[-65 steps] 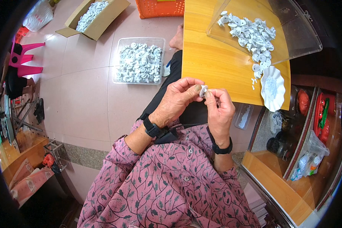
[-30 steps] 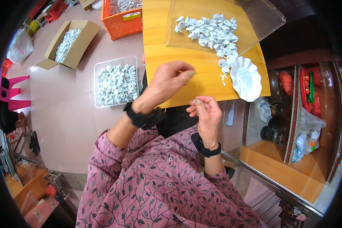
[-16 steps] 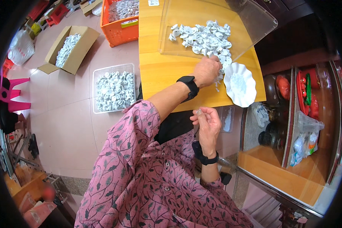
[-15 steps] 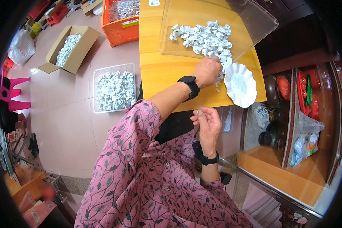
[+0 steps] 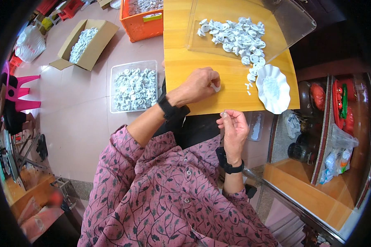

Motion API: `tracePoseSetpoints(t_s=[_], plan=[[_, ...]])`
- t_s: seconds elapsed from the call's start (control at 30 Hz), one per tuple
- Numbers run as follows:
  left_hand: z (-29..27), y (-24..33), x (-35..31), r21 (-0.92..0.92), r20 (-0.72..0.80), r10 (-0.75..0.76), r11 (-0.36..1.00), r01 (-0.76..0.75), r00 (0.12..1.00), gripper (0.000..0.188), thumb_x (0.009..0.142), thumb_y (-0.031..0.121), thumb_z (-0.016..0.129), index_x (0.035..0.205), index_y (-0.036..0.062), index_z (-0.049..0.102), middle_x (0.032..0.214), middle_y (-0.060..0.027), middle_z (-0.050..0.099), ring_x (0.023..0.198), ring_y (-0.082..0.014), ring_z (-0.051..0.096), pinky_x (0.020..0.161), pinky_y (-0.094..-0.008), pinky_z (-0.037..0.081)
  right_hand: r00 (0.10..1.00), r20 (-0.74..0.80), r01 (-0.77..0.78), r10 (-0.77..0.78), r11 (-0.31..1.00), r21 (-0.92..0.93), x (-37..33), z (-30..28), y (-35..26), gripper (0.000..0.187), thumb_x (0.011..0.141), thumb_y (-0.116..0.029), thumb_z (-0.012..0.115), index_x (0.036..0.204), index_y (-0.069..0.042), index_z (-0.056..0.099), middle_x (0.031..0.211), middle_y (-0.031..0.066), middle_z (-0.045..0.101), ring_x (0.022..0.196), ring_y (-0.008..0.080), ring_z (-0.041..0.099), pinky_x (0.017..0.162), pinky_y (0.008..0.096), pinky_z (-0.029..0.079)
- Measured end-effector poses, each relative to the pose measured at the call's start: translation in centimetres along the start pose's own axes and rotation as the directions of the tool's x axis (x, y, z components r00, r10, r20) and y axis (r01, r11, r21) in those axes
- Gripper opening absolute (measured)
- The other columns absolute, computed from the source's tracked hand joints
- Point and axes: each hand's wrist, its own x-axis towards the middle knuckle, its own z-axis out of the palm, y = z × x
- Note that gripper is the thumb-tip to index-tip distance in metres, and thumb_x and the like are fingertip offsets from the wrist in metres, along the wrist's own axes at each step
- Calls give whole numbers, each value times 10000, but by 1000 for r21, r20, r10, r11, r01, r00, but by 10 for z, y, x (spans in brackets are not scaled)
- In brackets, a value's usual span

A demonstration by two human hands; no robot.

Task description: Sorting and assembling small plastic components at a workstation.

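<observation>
Left hand [image 5: 198, 85], fingers curled in, is holding a part [image 5: 216, 88] over the table [image 5: 179, 53] near its front edge, beyond and left of the right hand [image 5: 235, 124], which is pinching just off that edge, contents unclear. Pile [image 5: 240, 36] is lying farther back, rightward.

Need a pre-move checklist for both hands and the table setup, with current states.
1. Left hand has a white part in its grip: ok.
2. Right hand has a small piece between its fingertips: cannot tell, too small to make out.
3. Hands apart from each other: ok.
4. Piled white parts all inside the clear tray: not ok, several lie past its near edge.
5. Fluted white dish fully on the table: not ok, its near rim appears to overhang the edge.
6. No small white pieces loose beside the dish: not ok, a few lie there.
</observation>
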Motion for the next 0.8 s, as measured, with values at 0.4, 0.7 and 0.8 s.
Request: tracePoseSetpoints(t_s=[0.4,0.7,0.8], plan=[[-21,9,-66,-415,26,-294,866,278,955,312,843,8,701,1152,26,662,986,-47,689,777,-98,621,716,-243,533,998,22,-57,57,998,8,0,20,-12,146,923,-46,632,1037,41,603,856,66,655,701,96,640,614,205,513],[-7,12,-91,-878,150,-347,384,286,926,337,903,42,675,1227,-18,607,1073,-64,678,974,-128,652,894,-268,536,997,67,-35,32,998,46,0,34,-21,145,930,-53,637,1038,38,604,864,69,655,721,91,639,624,203,509],[-3,11,-95,-911,129,-325,335,242,937,338,915,58,664,1237,-23,597,1106,-77,669,986,-130,647,888,-264,534,998,67,-18,14,999,50,1,37,-21,142,931,-58,640,1030,37,604,863,69,657,722,90,640,623,202,508]])
